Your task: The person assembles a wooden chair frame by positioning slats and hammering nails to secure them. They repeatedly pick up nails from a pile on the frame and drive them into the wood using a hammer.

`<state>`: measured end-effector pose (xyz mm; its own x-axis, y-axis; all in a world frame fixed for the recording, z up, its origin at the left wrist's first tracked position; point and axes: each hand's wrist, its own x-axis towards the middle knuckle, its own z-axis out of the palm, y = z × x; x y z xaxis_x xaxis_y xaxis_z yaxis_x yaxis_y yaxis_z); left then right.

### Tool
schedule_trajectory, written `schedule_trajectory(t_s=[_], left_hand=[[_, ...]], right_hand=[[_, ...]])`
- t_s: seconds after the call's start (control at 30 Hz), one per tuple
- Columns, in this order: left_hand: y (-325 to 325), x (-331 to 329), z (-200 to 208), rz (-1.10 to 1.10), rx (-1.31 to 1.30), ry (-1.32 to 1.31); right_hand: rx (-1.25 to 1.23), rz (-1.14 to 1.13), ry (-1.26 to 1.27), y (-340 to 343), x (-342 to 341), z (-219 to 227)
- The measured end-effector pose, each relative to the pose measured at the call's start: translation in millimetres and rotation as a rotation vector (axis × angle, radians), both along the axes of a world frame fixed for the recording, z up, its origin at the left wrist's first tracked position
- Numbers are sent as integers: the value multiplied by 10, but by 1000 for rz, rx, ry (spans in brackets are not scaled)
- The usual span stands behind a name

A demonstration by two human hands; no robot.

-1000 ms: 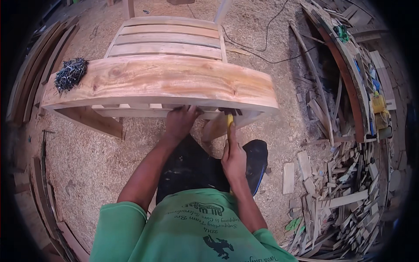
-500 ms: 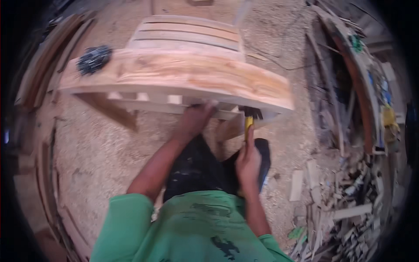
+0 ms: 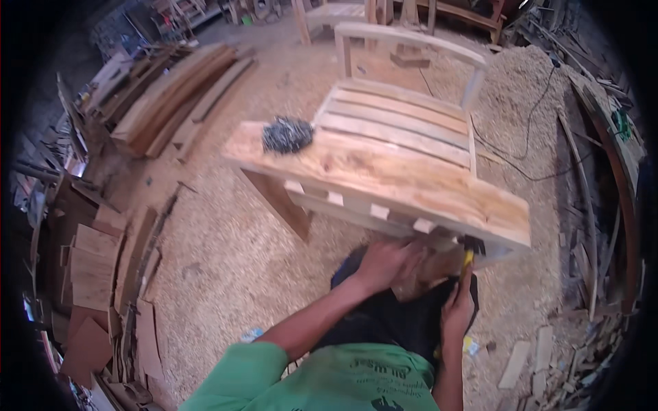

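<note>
A wooden chair or bench frame with a slatted seat (image 3: pixel 394 120) lies in front of me, its wide pale board (image 3: pixel 384 164) turned toward me. Under that board's near edge, my left hand (image 3: pixel 391 266) has its fingers curled close to the short slat ends (image 3: pixel 380 211); what they grip, if anything, is hidden. My right hand (image 3: pixel 459 308) is closed round a yellow-handled tool (image 3: pixel 469 257). Its dark head, perhaps a brush, is against the frame's underside near the right end. A dark, spiky clump like a heap of nails (image 3: pixel 288 135) rests on the board's left part.
Long timber planks (image 3: pixel 181 96) are stacked at the far left, with flat offcuts (image 3: pixel 96 267) nearer. A dark cable (image 3: pixel 531 147) trails over the wood shavings on the right. Scrap wood (image 3: pixel 548 356) lies at the lower right, and another wooden frame (image 3: pixel 329 15) stands at the back.
My view has swung left and up, so the frame and both hands appear farther right and lower. Both hands stay under the board, the right still gripping the yellow-handled tool.
</note>
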<state>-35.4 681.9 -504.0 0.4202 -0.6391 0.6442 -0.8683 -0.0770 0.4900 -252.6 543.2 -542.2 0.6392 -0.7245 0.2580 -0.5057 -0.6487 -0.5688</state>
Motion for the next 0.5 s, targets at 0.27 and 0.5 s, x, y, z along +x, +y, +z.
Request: schedule_trajectory(t_s=[0.27,0.5], left_hand=[[1433,1593,1627,561,-131,152],[1739,1815,1666,330,-155,400]], right_hand=[[32,-57,-52,-60,-45,-72],[-40,-54,-216,110,53,233]])
